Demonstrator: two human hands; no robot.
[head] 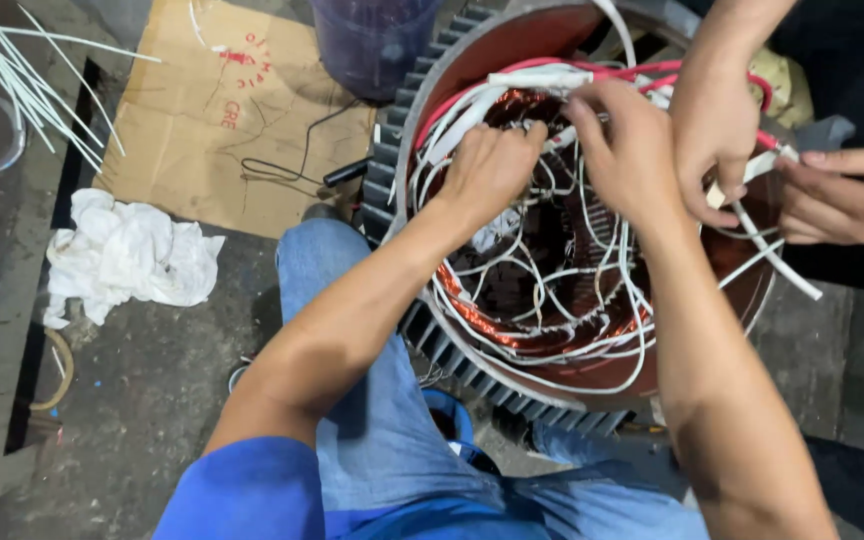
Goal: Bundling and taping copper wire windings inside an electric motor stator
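A large round finned motor housing (pixel 392 170) lies open in front of my knees, its inside red. Copper windings (pixel 512 330) ring the bore, laced with several white sleeved wires (pixel 552 290). My left hand (pixel 487 170) is closed on white wires at the far side of the windings. Just to its right, my right hand (pixel 627 145) pinches the same bundle with its fingertips. Another person's two hands (pixel 717 120) (pixel 847 195) hold a white sleeve (pixel 777 255) and pink leads at the housing's right rim.
A crumpled white rag (pixel 127 255) lies on the concrete floor at left. Behind it is a flat sheet of cardboard (pixel 212 120) with a black cable on it. Loose white sleeves (pixel 22 70) fan out at top left. A dark bucket (pixel 372 40) stands behind the housing.
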